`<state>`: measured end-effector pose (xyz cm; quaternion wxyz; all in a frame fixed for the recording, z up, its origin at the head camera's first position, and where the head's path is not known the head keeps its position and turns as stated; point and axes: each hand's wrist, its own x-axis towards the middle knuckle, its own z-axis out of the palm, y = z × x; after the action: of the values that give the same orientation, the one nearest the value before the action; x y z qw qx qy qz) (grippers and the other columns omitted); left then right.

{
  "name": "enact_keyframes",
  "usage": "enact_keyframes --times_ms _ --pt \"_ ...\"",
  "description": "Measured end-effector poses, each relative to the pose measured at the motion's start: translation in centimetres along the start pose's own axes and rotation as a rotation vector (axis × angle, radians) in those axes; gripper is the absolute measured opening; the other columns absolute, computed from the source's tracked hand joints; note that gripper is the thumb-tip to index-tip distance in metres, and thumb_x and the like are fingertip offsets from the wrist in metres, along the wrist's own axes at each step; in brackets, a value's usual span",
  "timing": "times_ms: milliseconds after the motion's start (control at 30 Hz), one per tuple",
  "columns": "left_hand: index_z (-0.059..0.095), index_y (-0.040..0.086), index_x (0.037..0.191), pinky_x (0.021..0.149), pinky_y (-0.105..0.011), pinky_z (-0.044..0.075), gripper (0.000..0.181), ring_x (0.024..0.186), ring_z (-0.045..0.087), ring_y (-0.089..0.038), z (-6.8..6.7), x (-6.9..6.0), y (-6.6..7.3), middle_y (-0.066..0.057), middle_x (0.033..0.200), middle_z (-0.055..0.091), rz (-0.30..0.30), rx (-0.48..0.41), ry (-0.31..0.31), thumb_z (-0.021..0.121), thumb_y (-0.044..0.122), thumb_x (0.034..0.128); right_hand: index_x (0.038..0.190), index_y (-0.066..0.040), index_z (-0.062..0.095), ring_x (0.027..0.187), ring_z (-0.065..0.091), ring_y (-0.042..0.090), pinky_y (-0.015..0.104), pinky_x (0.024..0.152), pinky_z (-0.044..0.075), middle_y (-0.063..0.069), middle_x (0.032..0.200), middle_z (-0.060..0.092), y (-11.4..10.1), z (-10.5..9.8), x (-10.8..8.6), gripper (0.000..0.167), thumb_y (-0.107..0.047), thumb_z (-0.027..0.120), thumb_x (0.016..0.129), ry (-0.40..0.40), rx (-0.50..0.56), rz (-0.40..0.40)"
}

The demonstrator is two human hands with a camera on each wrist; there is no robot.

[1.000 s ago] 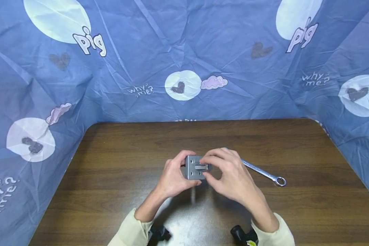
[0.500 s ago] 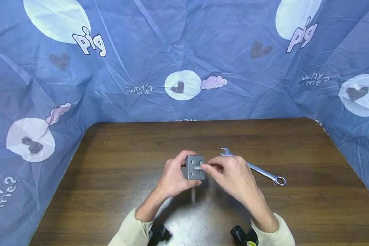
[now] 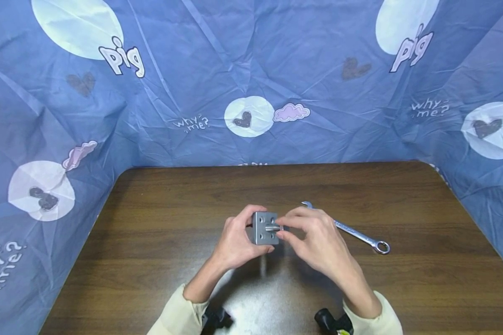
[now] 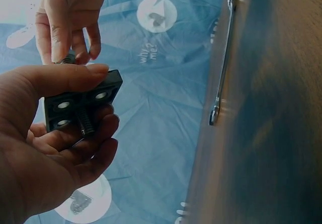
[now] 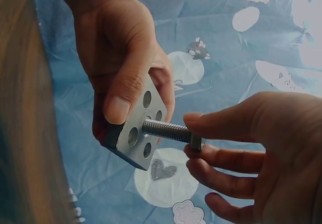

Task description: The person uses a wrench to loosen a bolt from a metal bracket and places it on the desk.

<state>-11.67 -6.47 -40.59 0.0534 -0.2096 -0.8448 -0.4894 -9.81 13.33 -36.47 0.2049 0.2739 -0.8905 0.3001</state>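
My left hand (image 3: 239,242) grips a square grey metal plate (image 3: 266,228) by its edges, thumb on one side and fingers on the other. Round holes sit near the plate's corners. A threaded bolt (image 5: 168,130) runs through the middle hole, and its tip sticks out at the back in the left wrist view. Out on the plate's right side, the bolt's hex head (image 5: 196,142) lies between the thumb and fingertips of my right hand (image 3: 318,237), which pinch it.
A combination wrench (image 3: 360,236) lies on the brown wooden table (image 3: 184,195), right of and partly behind my right hand. A blue printed cloth (image 3: 172,70) hangs around the table's back and sides.
My right fingers roll around the bolt head: closed over it half a second ago, now spread farther with more of the bolt showing. The left hand and plate stay nearly still.
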Motion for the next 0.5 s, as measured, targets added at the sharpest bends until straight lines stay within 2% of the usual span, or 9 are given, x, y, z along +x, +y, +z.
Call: enact_keyframes --times_ms 167,400,500 --pt "0.060 0.004 0.119 0.082 -0.031 0.055 0.072 0.089 0.076 -0.025 0.00 0.01 -0.05 -0.010 0.096 0.079 0.016 0.003 0.001 0.092 0.004 0.0550 0.090 -0.011 0.080 0.084 0.071 0.017 0.041 0.083 0.055 0.000 0.089 0.075 -0.09 0.07 -0.01 0.020 -0.008 0.086 0.071 0.027 0.002 -0.029" --pt "0.060 0.008 0.120 0.082 -0.031 0.055 0.072 0.090 0.076 -0.024 0.00 -0.02 0.02 -0.009 0.095 0.079 0.001 -0.001 -0.002 0.092 0.005 0.0551 0.081 -0.011 0.078 0.084 0.068 0.015 0.038 0.083 0.054 -0.001 0.087 0.074 -0.31 0.58 0.11 0.022 0.004 0.079 0.065 0.079 0.036 -0.041" --pt "0.060 0.007 0.120 0.082 -0.031 0.054 0.073 0.090 0.076 -0.024 0.01 0.01 0.06 -0.009 0.094 0.079 -0.005 0.004 -0.002 0.092 0.006 0.0550 0.077 -0.010 0.077 0.087 0.065 0.015 0.037 0.083 0.054 -0.002 0.085 0.073 -0.24 0.77 0.16 0.025 0.010 0.077 0.062 0.095 0.052 -0.071"
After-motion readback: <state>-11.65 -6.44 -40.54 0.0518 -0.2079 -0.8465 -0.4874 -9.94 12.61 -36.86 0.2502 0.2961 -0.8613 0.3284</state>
